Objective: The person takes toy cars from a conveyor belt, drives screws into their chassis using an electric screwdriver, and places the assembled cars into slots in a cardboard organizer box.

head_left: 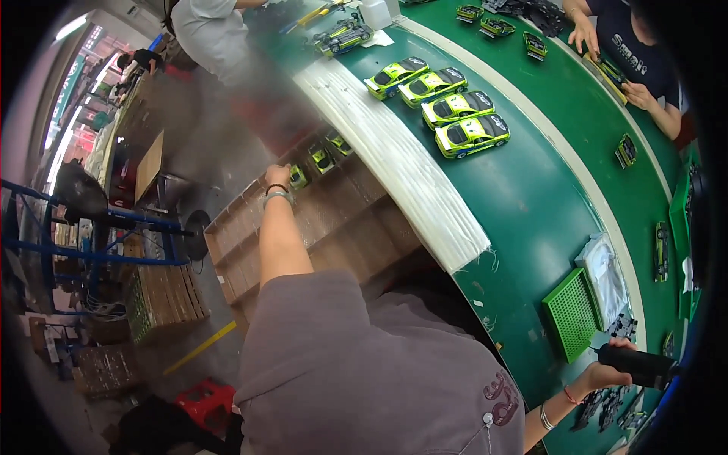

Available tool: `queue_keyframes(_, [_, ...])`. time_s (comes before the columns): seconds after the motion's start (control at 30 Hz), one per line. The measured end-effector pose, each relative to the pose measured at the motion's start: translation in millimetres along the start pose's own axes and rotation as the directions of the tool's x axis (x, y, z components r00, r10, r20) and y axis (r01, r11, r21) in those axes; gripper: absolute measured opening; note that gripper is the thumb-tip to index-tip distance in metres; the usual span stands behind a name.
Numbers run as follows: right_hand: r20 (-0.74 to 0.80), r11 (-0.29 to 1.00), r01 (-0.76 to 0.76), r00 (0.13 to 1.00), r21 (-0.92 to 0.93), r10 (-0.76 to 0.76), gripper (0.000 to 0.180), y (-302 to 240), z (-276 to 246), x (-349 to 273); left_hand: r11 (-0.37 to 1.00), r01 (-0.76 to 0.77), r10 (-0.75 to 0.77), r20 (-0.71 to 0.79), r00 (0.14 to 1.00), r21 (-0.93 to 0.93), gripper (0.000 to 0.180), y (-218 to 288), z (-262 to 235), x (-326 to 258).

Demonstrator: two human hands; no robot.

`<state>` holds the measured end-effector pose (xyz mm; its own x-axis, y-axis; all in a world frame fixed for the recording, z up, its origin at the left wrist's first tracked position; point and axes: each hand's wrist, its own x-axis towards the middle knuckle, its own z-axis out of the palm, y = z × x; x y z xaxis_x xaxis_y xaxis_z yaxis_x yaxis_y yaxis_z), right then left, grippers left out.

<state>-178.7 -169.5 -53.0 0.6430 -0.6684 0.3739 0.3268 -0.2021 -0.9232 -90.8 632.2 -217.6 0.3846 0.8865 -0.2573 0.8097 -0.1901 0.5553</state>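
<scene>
My left arm reaches out to a divided brown box (353,236) at the left of the table. My left hand (277,176) is closed on a yellow-green toy car (298,179) in the far row of that box; the hand partly hides the car. Beside it, other toy cars (322,159) sit in the same row. At the lower right, over the table, my right hand (607,374) grips a black electric screwdriver (641,367), its thin bit pointing left.
Several finished toy cars (472,135) stand on the green table (523,220). White foam sheeting (402,155) covers its near edge. A green perforated basket (572,313) and a plastic bag (603,277) lie near my right hand. A co-worker's hands (641,96) are across the table.
</scene>
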Motion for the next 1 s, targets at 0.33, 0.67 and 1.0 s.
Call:
queue_keyframes(0.33, [-0.041,0.994,0.014,0.999,0.109,-0.01,0.09,-2,34,-11,0.732,-0.68,0.516,-0.622,0.59,-0.037,0.022,107,-71,37])
queue_keyframes(0.67, [-0.008,0.996,0.077,0.997,0.054,-0.077,0.061,-19,13,-17,-0.121,-0.795,0.964,-0.262,0.048,-0.594,0.014,395,50,-369])
queue_keyframes(1.0, [-0.113,0.983,0.061,0.993,0.172,-0.042,0.085,-21,13,-14,-0.61,-0.422,0.563,0.008,-0.826,-0.671,0.027,419,237,-661])
